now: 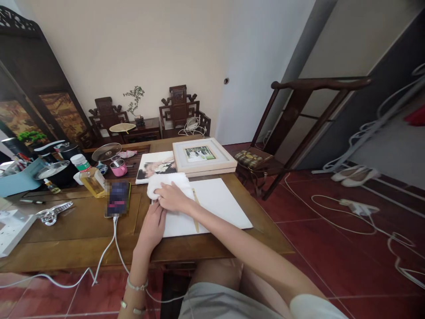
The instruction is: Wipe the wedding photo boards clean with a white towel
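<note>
A folded white towel (177, 179) lies over the upper left part of a flat white board (222, 204) on the wooden table. My right hand (173, 197) reaches across from the right and is closed on the towel's front edge, fingers on top of it. Close below, my left hand (155, 225) has its fingertips at the towel's lower left corner, closed on it and partly covered by the right hand. A thin golden strip (195, 208) runs down the board, partly hidden under my right forearm.
Behind the board are a framed picture (202, 155) and a photo print (154, 168). To the left are a charging phone (117, 199), a bottle of yellow liquid (91, 179), a pink cup (118, 168), a hair clip (55, 213) and a white box (15, 232). A chair (292, 106) stands right.
</note>
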### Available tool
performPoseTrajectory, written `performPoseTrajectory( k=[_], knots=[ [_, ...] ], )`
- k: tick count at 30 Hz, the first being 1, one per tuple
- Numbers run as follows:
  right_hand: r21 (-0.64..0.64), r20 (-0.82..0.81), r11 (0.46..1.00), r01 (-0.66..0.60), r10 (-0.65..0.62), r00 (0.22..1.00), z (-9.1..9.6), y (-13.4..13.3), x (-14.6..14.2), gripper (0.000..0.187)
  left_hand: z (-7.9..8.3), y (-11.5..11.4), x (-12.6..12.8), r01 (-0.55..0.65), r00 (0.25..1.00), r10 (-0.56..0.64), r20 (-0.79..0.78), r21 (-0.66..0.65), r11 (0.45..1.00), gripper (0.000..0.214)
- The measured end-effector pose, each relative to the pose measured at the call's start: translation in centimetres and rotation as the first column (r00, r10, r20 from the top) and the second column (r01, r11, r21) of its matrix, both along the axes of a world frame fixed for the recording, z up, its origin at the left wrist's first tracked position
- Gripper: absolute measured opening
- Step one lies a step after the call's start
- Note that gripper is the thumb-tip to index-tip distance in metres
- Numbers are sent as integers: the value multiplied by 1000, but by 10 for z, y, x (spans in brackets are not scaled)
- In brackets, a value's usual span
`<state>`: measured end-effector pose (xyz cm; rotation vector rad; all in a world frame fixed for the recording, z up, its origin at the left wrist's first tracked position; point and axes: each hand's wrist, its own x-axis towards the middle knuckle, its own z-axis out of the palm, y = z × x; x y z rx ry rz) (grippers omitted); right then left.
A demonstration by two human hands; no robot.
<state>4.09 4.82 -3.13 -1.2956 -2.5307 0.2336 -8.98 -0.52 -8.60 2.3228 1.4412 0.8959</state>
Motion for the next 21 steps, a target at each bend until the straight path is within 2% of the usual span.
performPoseTrajectory(
  k=[2, 5, 9, 15, 18, 21],
  knots=[
    [7, 7, 1000, -3, 3, 1000, 0, -1, -1, 35, 0, 0, 0, 6, 1000, -6, 10, -2, 1000, 36],
    [-2, 21, 1000, 28, -28, 999, -1, -7, 17, 35, -4, 1, -1, -11, 1000, 11, 1, -3, 1000, 37],
    [-4, 24, 995, 99, -99, 995, -4, -15, 67, 34, -9, 2, -2, -34, 999, 34, -8, -9, 999, 40],
    [13, 21, 977, 213, -213, 977, -14, -26, 141, 33, -9, 2, -2, -30, 999, 29, -20, -19, 999, 42],
    [15, 34, 983, 182, -183, 983, -20, -42, 162, 30, -10, 2, -2, -24, 999, 24, -34, -9, 1000, 42],
    [-35, 7, 996, 77, -77, 997, -21, -75, 173, 25, -11, 2, -3, -22, 999, 22, -44, 0, 1000, 42]
  ],
)
